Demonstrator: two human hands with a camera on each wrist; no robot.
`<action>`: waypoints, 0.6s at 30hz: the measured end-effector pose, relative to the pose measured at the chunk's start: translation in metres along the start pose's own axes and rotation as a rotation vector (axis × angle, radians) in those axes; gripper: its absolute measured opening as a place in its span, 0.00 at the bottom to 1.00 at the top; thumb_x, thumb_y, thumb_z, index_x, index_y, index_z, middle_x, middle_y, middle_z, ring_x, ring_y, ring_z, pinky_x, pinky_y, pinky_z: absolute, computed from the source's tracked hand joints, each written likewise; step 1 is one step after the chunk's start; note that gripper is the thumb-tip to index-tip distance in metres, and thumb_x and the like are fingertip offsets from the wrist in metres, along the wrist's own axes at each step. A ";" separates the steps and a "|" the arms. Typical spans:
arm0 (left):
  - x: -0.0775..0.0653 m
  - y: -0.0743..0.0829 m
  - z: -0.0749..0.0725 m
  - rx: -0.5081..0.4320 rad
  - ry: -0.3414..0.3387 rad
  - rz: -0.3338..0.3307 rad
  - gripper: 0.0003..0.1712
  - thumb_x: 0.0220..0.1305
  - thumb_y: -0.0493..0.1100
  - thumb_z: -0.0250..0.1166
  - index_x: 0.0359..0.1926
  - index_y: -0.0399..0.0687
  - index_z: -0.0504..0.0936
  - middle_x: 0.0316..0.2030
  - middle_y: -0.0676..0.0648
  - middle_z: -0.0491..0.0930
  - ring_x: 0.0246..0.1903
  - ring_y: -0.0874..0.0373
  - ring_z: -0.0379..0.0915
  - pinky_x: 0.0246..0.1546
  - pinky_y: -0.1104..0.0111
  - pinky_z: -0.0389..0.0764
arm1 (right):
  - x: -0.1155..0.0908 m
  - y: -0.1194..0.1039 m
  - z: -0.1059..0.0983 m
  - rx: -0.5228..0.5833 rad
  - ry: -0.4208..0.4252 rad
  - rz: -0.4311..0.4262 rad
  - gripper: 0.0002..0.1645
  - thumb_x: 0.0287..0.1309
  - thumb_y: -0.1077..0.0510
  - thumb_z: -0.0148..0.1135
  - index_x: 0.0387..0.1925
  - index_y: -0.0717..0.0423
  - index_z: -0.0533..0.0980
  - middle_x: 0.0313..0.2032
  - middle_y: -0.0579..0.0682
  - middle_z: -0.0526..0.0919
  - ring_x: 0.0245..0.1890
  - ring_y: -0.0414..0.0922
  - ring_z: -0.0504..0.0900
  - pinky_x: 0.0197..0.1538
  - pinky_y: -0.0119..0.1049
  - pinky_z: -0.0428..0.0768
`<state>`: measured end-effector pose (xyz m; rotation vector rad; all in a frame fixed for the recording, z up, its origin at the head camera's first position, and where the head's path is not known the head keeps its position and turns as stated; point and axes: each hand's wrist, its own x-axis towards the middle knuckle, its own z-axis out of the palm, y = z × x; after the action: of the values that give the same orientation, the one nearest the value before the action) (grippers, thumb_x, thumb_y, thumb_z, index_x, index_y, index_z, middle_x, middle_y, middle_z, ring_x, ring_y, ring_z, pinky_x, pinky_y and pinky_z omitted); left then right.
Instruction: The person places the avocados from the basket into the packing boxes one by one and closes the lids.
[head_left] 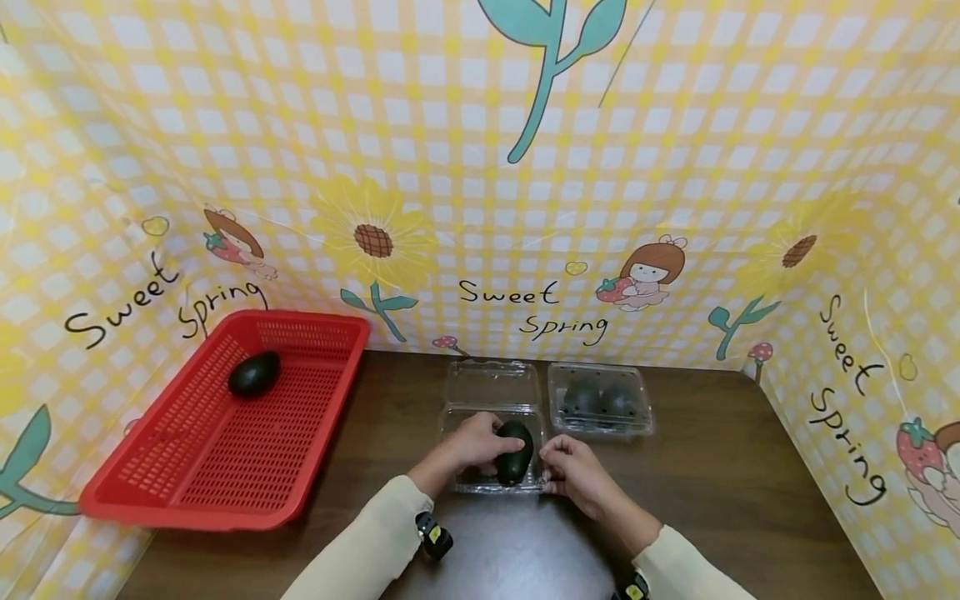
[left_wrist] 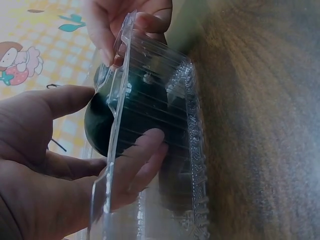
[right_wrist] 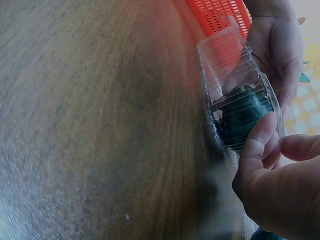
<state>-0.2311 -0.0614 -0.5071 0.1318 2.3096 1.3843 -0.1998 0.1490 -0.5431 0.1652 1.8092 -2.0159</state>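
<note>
A clear plastic clamshell box (head_left: 491, 385) stands on the table with its lid folded back. My left hand (head_left: 478, 442) grips a dark green avocado (head_left: 514, 460) inside the box's base, thumb across its top. In the left wrist view, the fingers of that hand show through the clear wall beside the avocado (left_wrist: 102, 125). My right hand (head_left: 579, 473) pinches the right rim of the base between thumb and fingers. The right wrist view shows this pinch at the ribbed side wall (right_wrist: 225, 65), close to the avocado.
On the left sits a red plastic basket (head_left: 288, 467) with one avocado (head_left: 255, 374) near its far end. A closed clamshell box (head_left: 637, 400) with two dark fruits stands right of the open one. Checked cloth walls (head_left: 480, 208) surround the brown table (head_left: 720, 467).
</note>
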 end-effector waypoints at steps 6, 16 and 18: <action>-0.001 -0.002 -0.001 -0.021 0.000 0.005 0.28 0.67 0.49 0.71 0.54 0.28 0.76 0.40 0.37 0.80 0.26 0.45 0.86 0.30 0.57 0.88 | 0.000 -0.001 0.001 0.036 0.008 -0.005 0.03 0.72 0.63 0.55 0.40 0.60 0.71 0.28 0.47 0.72 0.25 0.40 0.73 0.32 0.33 0.79; -0.002 -0.001 0.000 0.000 0.029 0.022 0.28 0.65 0.44 0.71 0.58 0.27 0.77 0.45 0.33 0.82 0.27 0.43 0.86 0.30 0.56 0.88 | 0.002 0.000 0.002 0.050 0.028 -0.015 0.04 0.74 0.63 0.53 0.43 0.62 0.72 0.27 0.47 0.73 0.25 0.40 0.74 0.31 0.31 0.78; -0.002 -0.001 0.000 0.002 0.025 0.028 0.28 0.65 0.44 0.71 0.57 0.27 0.77 0.45 0.34 0.82 0.27 0.43 0.86 0.30 0.56 0.88 | 0.002 0.000 0.002 0.051 0.032 -0.019 0.04 0.74 0.63 0.54 0.43 0.63 0.72 0.27 0.47 0.73 0.25 0.39 0.73 0.30 0.31 0.78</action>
<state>-0.2290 -0.0624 -0.5072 0.1481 2.3380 1.4047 -0.2011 0.1467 -0.5439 0.1972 1.7852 -2.0849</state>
